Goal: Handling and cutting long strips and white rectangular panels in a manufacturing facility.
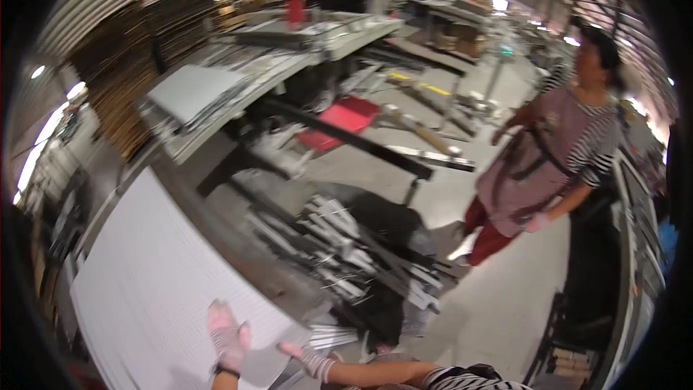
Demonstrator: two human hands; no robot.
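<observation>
A large white sheet (159,274), perhaps the top of a stack, slants across the lower left. My left hand (228,336), in a pale thin glove and with a dark band at the wrist, lies flat on it near the close end, fingers stretched out. At the sheet's near right corner is my right hand (312,362), gloved too, its thumb over the top. Its other fingers are mostly hidden and seem to wrap the edge.
Grey and white strips (339,238) lie heaped right of the sheet. Beyond stands a machine table (281,65) with a grey panel (195,92). A person in an apron (530,152) stands on the floor at right. A red panel (339,123) lies past the strips.
</observation>
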